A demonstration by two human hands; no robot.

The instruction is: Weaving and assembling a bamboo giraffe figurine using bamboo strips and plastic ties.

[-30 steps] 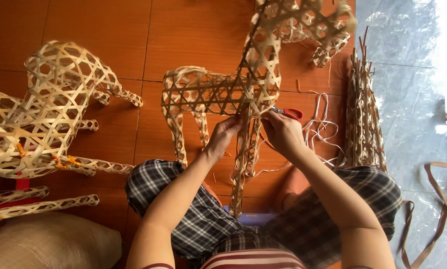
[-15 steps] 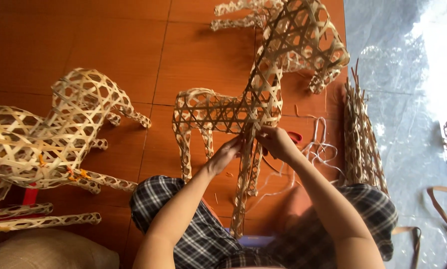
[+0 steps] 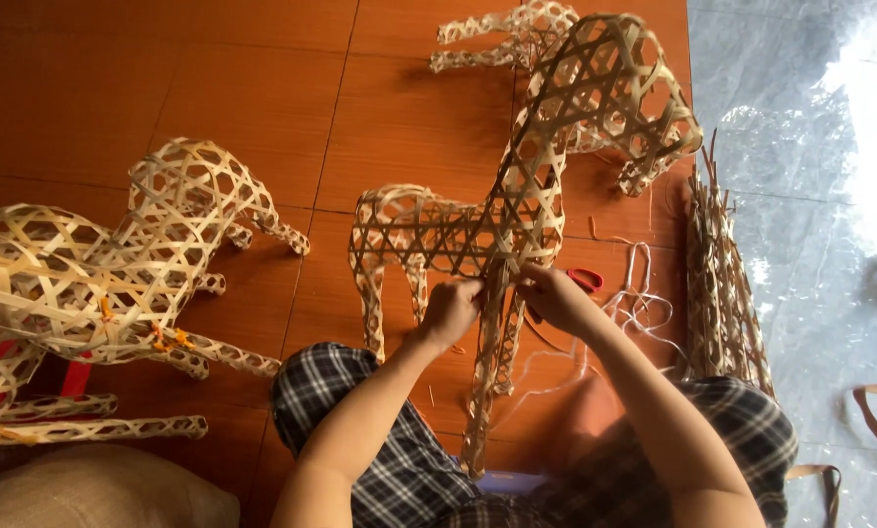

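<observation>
Head view | woven bamboo animal frame | chest between left hand, right hand

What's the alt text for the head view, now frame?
Both hands, left hand and right hand, grip the chest of a woven bamboo deer frame standing on an orange tiled floor. More woven animal frames lie left; a bundle of bamboo strips lies right.

Both bare forearms extended forward from the lower frame edge and converged toward the centre, where the left hand, fingers curled inward in a pinch, and the right hand, likewise curled with knuckles uppermost, lay close together at matching height.
</observation>
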